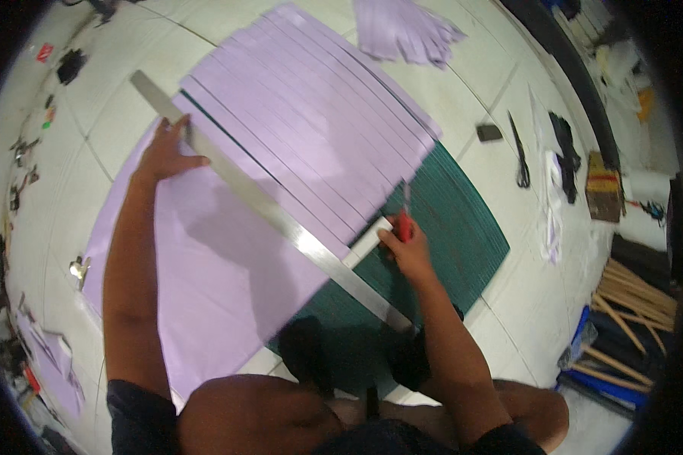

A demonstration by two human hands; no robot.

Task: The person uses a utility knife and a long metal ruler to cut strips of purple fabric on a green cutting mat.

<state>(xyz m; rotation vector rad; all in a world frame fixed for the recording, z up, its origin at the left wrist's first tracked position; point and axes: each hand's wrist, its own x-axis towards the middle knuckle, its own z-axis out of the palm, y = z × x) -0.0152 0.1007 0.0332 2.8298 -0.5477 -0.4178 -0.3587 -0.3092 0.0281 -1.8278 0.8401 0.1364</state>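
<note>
- Viewed from above, a person leans over a pale tiled floor (501, 318), both forearms reaching forward and bare knees at the lower edge.
- A large sheet of lilac fabric (228, 288) lies across the middle, spread partly over a dark green mat (463, 212) that shows at the right and below.
- The far part of the fabric is divided by long parallel cuts into narrow strips; the near part is one smooth piece.
- A long metal ruler (303, 241) runs diagonally from upper left to lower right, across the fabric and onto the mat.
- The left hand (163, 155) is spread, fingertips and thumb pressing on the ruler near its far end.
- The right hand (411, 254) is closed around a red-handled cutter (406, 226), its blade pointing away from the person, over the mat near the fabric's edge.
- A short white strip (368, 241) touches the right thumb and reaches toward the ruler; whether it is gripped, I cannot tell.
- A shiny metal clip (78, 271) sits at the fabric's left edge.
- Farther off, right of the fabric, lie black scissors (521, 163) and a small dark block (489, 133).
- Loose lilac strips (402, 32) lie at the top.
</note>
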